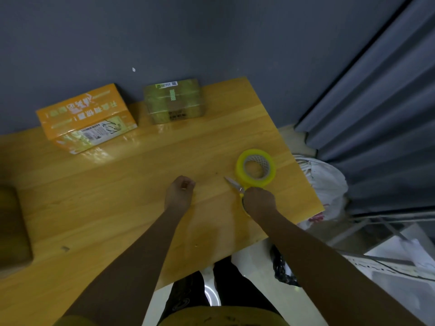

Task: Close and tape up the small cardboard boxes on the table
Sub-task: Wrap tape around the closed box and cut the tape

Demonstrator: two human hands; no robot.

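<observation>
Boxes stand closed at the table's [131,175] far edge: orange box [86,118] on the left, brown taped box [174,101] beside it; contents hidden. Tape roll [256,167] lies flat near the right edge. Scissors [234,184] point away and left, touching the roll. My right hand [259,200] grips their handles. My left hand [180,191] hangs loosely curled, holding nothing.
</observation>
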